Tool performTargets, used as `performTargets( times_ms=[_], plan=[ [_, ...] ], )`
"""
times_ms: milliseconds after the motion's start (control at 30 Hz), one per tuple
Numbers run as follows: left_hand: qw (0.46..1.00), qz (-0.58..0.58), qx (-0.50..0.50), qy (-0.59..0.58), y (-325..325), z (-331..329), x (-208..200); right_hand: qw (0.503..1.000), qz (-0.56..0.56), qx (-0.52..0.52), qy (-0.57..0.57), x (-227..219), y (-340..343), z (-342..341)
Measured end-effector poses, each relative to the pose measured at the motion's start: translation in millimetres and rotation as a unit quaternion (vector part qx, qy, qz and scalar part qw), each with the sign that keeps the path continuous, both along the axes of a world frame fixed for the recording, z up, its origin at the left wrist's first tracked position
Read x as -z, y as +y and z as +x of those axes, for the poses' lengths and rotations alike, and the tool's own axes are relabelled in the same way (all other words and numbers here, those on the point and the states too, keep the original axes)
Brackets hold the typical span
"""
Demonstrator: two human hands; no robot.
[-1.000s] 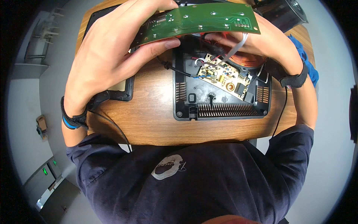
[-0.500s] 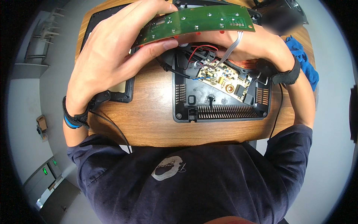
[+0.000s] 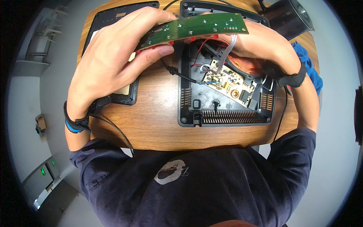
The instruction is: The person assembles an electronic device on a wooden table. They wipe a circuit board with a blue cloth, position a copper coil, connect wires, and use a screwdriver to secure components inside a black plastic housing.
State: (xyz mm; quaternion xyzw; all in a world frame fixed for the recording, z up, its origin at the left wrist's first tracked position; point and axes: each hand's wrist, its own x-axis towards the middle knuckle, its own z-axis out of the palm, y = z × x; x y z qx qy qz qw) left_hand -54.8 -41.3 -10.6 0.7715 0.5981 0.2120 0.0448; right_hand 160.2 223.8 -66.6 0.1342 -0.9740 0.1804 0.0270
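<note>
Compared with the first frame, the right end of the green circuit board (image 3: 193, 29) has moved leftward, and more of the red parts (image 3: 216, 36) along its lower edge show. The board is raised above the far half of the tabletop (image 3: 155, 132). The left hand (image 3: 107, 60) has its fingers clamped on the board's left end, thumb at the lower edge. The right hand (image 3: 261, 41) reaches behind the board; its fingers are hidden, so whether they grip anything cannot be told. A grey ribbon cable (image 3: 227, 53) hangs from the board toward a cream circuit board (image 3: 230, 85) tilted inside a black vented housing (image 3: 194, 94), next to a copper coil (image 3: 247, 65). The housing lies right of centre, close to the tabletop's near edge. A black panel (image 3: 130, 94) lies along the left edge, partly under the left hand. A blue cloth (image 3: 309, 68) sits at the right edge; a black jug (image 3: 289, 20) occupies the far right corner.
</note>
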Motion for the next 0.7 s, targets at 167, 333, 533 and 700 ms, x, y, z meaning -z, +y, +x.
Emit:
performTargets(
  times_ms=[167, 333, 533, 700],
  plan=[
    [1.000, -0.018, -0.022, -0.006, -7.6, -9.8, -0.1, 0.993, 0.096, -0.002, 0.062, -35.9, 0.0, 9.0],
    [0.999, -0.014, -0.029, 0.016, -4.8, -28.6, 9.4, 0.975, 0.149, 0.160, -0.046, -50.9, 0.7, 47.1],
    [0.995, -0.032, -0.081, 0.045, 5.4, -44.5, 16.5, 0.969, 0.139, 0.201, -0.039, -48.2, 1.6, 96.1],
    [0.989, -0.057, -0.133, 0.024, 3.8, -46.1, 4.7, 0.968, 0.061, 0.238, -0.054, -20.2, 9.3, 96.2]
  ],
)
